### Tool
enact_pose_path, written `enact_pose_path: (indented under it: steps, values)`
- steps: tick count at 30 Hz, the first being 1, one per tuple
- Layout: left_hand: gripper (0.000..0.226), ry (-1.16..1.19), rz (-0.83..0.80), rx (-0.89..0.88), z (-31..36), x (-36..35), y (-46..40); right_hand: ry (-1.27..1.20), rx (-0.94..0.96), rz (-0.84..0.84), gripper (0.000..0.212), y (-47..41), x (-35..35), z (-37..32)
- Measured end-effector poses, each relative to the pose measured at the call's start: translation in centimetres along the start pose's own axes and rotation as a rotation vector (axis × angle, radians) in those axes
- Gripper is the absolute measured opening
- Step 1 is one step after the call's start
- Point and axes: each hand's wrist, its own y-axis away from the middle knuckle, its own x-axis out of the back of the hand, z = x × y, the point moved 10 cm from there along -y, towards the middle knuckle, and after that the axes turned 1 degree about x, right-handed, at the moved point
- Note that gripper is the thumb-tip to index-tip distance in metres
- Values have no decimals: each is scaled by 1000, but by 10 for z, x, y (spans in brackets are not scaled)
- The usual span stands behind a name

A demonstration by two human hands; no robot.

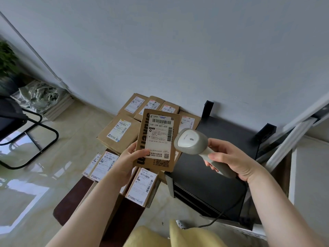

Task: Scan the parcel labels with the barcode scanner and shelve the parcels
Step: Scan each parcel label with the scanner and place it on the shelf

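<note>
On the glossy tiled floor (35, 184) stand a dark table (71, 200) stacked with parcels (119, 131) and a black shelf (213, 186), against a grey wall (178, 50). The left hand (128, 161) grips one parcel (156, 139), long axis upright, label facing up. The right hand (229, 157) grips the scanner (192, 141), head pointing left at that label.

I can't read the small print on the parcel label (159, 138); the scanner (191, 141) hides its right edge.
</note>
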Motion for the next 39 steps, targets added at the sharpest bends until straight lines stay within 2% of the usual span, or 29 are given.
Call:
enact_pose_path:
  steps: [5,9,11,17,20,22,24,26,29,33,37,39]
  values:
    - [89,-34,-26,11,0,4,2,24,31,-62,61,-1,-4,1]
    - [93,-45,-48,25,-2,4,5,20,54,-105,31,-1,-8,-2]
    - [103,-49,-45,28,-2,5,6,17,54,-118,24,-1,-8,-3]
    - [104,-36,-27,17,1,9,9,44,36,-147,36,-1,-12,-2]
    - [90,-32,-29,11,2,9,10,41,33,-150,30,-2,-12,0]
    - [86,-29,-24,10,2,11,10,20,24,-118,37,-2,-10,4]
    - [86,-29,-9,11,1,12,11,-31,9,-66,50,-3,-7,7]
    - [85,-16,16,8,0,13,12,-75,-39,28,48,-5,1,20]
    - [84,17,51,9,-4,14,15,-76,-225,303,33,-11,24,64]
    - [79,71,53,23,-15,11,17,-94,-504,624,39,-11,45,137]
    - [94,79,50,43,-25,5,18,-269,-536,824,41,-19,48,179]
    - [90,90,46,42,-27,1,17,-318,-509,910,43,-23,47,187]
